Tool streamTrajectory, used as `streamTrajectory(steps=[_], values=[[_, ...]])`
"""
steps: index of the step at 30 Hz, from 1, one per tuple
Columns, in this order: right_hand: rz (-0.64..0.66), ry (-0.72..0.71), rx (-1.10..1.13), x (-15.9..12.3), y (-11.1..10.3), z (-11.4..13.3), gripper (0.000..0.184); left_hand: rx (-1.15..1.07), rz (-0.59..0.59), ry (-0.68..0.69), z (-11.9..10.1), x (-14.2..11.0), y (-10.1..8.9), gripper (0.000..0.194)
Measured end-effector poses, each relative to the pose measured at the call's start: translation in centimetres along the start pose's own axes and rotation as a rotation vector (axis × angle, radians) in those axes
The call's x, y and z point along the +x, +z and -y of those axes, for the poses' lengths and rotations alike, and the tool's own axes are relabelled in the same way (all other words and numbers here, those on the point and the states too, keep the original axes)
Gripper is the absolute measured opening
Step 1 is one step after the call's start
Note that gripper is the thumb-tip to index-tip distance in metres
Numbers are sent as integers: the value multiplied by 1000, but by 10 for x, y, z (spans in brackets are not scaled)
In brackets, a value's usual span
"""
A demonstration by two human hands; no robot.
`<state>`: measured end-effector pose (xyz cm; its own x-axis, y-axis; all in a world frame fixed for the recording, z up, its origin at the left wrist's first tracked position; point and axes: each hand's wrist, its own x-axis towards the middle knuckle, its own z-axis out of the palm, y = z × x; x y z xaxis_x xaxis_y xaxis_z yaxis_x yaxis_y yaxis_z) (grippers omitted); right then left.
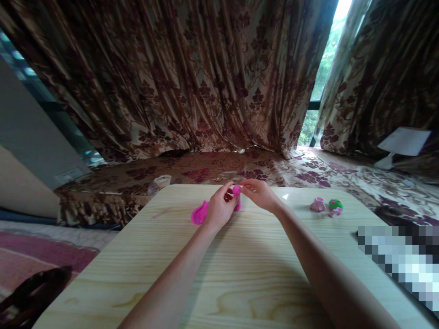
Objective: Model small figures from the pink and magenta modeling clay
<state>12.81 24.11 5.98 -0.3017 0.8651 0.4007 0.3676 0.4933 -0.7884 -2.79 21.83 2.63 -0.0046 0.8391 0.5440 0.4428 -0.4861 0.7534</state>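
Over the far part of the table, my left hand pinches a small bright pink ball, which looks like modelling clay, between thumb and fingers. My right hand is at the ball's right side with its fingers drawn together in a pinch. Whether those fingertips hold a bit of clay is too small to make out. A larger pink clay lump lies on the table just left of my left hand. More pink clay shows below the ball, partly hidden by my left hand.
On the right of the pale wood-grain table are a pink shaped piece, a green ball with pink spots and a smaller pink piece. A clear plastic bag is by the far left corner. A white lamp stands beyond.
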Motion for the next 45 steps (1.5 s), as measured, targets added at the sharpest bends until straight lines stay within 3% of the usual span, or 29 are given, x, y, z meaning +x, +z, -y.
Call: streamTrajectory(steps=[6,11,20,28,38,42,45], values=[[121,22,-51,-4,1,-9,27,-5,-6,-25,1,-3,0,49],[227,49,-120,-11,10,-18,13,134,48,-115,6,-11,0,62],[219,89,-274,-10,20,-38,11,278,104,-92,6,-15,0,73],[243,52,-372,-12,16,-30,10,311,137,-110,9,-19,1,76],[225,56,-482,-11,21,-31,10,292,91,-100,2,-20,1,77],[227,46,-520,-16,4,-25,20,293,97,-84,5,-23,-1,77],[182,35,-582,-29,-39,-16,35,311,106,-81,11,-25,-3,78]])
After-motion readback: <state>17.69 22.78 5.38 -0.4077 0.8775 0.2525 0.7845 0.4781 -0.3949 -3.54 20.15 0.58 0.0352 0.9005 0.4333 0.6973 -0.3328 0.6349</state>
